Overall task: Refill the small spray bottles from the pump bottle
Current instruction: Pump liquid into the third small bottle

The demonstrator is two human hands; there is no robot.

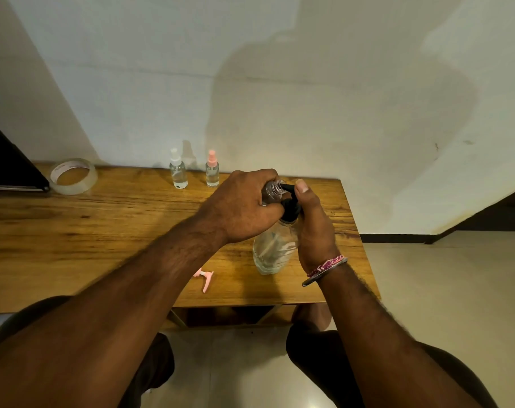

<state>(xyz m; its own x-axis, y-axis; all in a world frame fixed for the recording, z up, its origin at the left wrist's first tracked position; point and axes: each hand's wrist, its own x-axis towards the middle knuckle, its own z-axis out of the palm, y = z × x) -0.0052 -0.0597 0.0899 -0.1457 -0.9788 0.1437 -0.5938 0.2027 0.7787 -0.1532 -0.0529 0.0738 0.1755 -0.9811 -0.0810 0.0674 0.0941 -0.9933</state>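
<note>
A clear pump bottle with a black pump head stands on the wooden table. My left hand grips a small open spray bottle, its threaded neck held at the black nozzle. My right hand is wrapped round the pump head, thumb on top. At the table's back stand two capped small spray bottles, one with a white top and one with a pink top. A pink sprayer cap lies loose on the table near the front edge.
A roll of clear tape sits at the back left beside a dark flat object. The wall rises right behind the table. The table's right edge is close to the pump bottle, with tiled floor beyond.
</note>
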